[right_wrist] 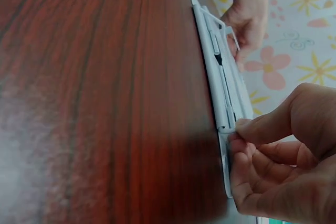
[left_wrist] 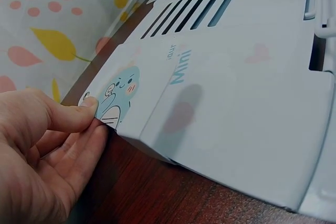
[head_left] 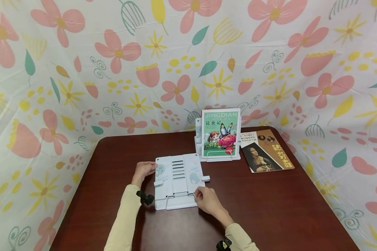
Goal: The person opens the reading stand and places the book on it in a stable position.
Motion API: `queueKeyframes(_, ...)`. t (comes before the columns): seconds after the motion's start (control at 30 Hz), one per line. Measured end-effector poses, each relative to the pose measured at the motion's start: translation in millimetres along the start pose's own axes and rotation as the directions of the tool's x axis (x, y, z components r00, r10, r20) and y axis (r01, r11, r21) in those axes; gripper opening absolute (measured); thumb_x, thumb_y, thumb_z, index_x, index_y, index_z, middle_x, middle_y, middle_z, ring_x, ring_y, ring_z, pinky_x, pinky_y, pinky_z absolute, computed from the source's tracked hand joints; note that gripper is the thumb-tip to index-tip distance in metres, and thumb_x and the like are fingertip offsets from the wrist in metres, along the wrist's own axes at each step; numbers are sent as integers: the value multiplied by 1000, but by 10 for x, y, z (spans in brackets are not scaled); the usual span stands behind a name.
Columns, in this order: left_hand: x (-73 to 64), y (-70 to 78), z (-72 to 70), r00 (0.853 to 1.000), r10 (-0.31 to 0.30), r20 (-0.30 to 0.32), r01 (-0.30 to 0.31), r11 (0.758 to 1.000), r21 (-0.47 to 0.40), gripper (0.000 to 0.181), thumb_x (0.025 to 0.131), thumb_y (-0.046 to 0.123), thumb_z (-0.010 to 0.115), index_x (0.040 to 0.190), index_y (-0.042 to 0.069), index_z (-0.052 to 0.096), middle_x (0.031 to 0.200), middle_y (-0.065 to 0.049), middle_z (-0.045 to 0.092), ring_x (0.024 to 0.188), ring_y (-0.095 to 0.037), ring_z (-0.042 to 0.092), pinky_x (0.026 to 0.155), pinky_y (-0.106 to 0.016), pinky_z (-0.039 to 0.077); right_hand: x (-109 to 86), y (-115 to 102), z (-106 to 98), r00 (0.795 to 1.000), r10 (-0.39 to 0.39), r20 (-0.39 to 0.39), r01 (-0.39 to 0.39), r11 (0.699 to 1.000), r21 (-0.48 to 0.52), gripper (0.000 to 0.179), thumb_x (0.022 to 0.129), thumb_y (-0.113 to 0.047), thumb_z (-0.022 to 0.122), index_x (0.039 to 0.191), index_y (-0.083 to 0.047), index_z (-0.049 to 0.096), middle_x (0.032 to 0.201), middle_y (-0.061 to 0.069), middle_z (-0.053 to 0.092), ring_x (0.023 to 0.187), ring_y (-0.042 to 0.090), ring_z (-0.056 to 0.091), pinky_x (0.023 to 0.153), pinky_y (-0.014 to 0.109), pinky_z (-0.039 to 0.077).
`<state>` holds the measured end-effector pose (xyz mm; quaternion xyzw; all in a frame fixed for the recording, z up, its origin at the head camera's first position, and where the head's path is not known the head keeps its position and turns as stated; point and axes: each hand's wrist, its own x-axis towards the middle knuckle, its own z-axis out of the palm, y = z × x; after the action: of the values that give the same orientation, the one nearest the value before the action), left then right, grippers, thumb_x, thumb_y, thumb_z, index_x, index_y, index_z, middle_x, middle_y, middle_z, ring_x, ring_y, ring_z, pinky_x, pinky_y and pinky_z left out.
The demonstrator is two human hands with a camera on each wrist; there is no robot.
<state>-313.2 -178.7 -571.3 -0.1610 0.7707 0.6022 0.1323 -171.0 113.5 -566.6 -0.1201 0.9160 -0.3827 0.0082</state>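
**Head view: both hands on the flat book stand, one at each end of its long axis**

Head view shows a white plastic book stand (head_left: 178,181) lying folded flat on the dark red desk (head_left: 270,209), just ahead of the person and between the two sleeves. Its long axis runs away from the body, near edge toward the wrists, far edge toward the back of the desk.

Nearest comes the right hand (head_left: 208,200), at the stand's near right corner. The right wrist camera has its thumb and forefinger (right_wrist: 262,129) pinched together on the thin near edge, where the wire page holder sits; whether they grip the wire itself or only the plastic lip is hard to tell from that edge-on angle.

Farther out, the left hand (head_left: 143,170) lies at the stand's far left corner. In the left wrist view its thumb (left_wrist: 63,116) presses on top of the corner by the blue cartoon print (left_wrist: 118,95), with the fingers tucked under the edge, so it pinches the panel. The stand thus lies rightward of the left hand and leftward of the right, held on a diagonal.

Beyond, well apart from both hands, a second stand (head_left: 198,139) holds a green-covered book (head_left: 220,132) upright, and a brown-covered book (head_left: 267,151) lies flat just to its right.
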Motion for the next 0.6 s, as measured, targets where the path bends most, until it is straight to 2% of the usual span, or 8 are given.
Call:
queueKeyframes(0.27,-41,27,25,1000,13,-14,-14,1000,-19,32,96,10,68,125,-4,69,125,-22,69,112,-29,70,92,-33,59,-43,70,9,995,-87,-45,89,995,36,20,85,5,71,78,-10,61,68,-4,57,63,0,47,58,17,42)
queueKeyframes(0.47,-4,6,36,1000,0,-20,-1,1000,-22,34,97,11,68,127,-4,67,131,-24,66,120,-33,66,98,-38,56,-57,123,26,990,-132,-60,136,988,75,21,85,7,72,80,-10,61,69,-4,56,64,0,48,58,17,43)
queueKeyframes(0.6,10,-10,22,1000,-6,-23,6,1000,-14,35,98,11,67,129,-5,66,132,-25,64,122,-35,64,98,-38,56,-66,142,43,990,-128,-56,133,987,89,21,86,6,73,81,-12,62,71,-5,57,65,0,49,59,17,45)
